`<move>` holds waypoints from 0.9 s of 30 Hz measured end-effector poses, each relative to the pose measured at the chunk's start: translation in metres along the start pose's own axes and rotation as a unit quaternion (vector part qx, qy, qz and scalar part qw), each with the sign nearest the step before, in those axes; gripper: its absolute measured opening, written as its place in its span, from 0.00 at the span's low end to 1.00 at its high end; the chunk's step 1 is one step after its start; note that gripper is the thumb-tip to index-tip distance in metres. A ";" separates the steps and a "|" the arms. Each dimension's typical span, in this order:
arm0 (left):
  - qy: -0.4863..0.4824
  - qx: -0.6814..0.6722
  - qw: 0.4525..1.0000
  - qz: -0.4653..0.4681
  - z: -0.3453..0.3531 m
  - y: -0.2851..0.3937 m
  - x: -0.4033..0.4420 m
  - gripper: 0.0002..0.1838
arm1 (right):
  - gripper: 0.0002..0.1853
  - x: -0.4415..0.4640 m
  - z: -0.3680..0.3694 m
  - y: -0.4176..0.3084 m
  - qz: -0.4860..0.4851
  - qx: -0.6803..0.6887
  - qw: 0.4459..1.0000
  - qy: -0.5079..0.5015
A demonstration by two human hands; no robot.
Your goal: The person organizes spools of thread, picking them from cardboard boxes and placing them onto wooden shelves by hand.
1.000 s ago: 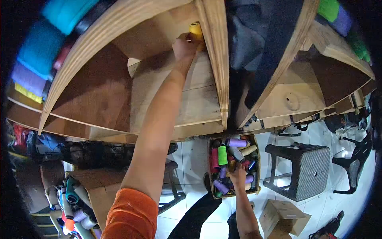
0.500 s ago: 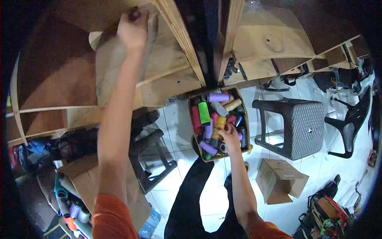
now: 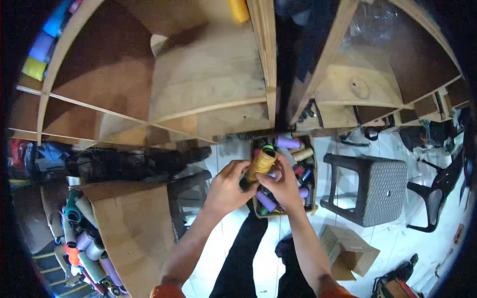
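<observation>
A golden-yellow thread spool [image 3: 262, 164] is held tilted above the box, its hollow end facing up. My right hand [image 3: 284, 186] grips it from the right, thumb and fingers around its side. On the other side my left hand [image 3: 227, 188] curls around the spool's lower part, thumb near the right thumb. Beneath the hands stands an open cardboard box [image 3: 314, 184] full of thread spools, among them a purple spool [image 3: 266, 200] and a beige spool [image 3: 302, 154]. Both hands partly cover its contents.
Wooden shelving [image 3: 208, 107] spans the front, with a yellow spool [image 3: 239, 10] high in one compartment. A dark plastic stool [image 3: 380, 191] and an open carton [image 3: 350, 251] stand right. At left, a large cardboard box [image 3: 131, 233] stands beside many spools [image 3: 92, 248].
My left hand has come down from the upper shelf to the golden-yellow spool. My right hand has lifted that spool out of the box. The view has shifted.
</observation>
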State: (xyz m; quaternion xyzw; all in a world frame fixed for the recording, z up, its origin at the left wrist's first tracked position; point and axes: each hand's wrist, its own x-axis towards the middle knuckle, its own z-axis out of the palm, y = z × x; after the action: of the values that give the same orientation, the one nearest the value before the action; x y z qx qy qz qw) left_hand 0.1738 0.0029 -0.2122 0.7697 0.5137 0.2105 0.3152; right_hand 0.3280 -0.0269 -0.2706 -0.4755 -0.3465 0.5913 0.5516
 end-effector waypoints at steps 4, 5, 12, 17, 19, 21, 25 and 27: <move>0.011 0.061 0.998 0.013 -0.038 0.015 0.033 0.21 | 0.33 0.023 0.031 -0.014 -0.039 0.063 0.997 0.009; 0.034 0.081 0.995 0.038 -0.050 0.015 0.043 0.22 | 0.33 0.030 0.034 -0.020 -0.050 0.083 0.995 0.016; 0.245 -0.169 0.953 0.052 -0.141 -0.004 0.218 0.19 | 0.28 0.064 -0.028 0.082 0.090 -0.297 0.945 0.106; 0.218 -0.133 0.962 0.097 -0.134 -0.074 0.337 0.21 | 0.31 0.052 -0.023 0.168 0.100 -0.541 0.816 0.177; 0.148 -0.471 0.859 0.136 -0.121 -0.115 0.396 0.22 | 0.27 0.053 -0.021 0.184 0.104 -0.602 0.767 0.199; 0.142 -0.483 0.852 0.143 -0.117 -0.119 0.410 0.23 | 0.27 0.057 -0.023 0.187 0.119 -0.580 0.782 0.194; 0.228 -0.058 0.969 0.077 -0.114 -0.102 0.408 0.23 | 0.24 0.047 -0.031 0.174 0.104 -0.468 0.858 0.184; 0.247 0.021 0.968 0.028 -0.114 -0.075 0.396 0.24 | 0.23 0.034 -0.036 0.158 0.116 -0.404 0.891 0.173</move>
State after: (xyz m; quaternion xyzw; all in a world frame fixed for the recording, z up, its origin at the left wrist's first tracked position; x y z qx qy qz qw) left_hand 0.2026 0.4199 -0.1834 0.7144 0.5583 0.3918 0.1567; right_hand 0.3130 -0.0219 -0.4356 -0.7887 -0.3975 0.3684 0.2904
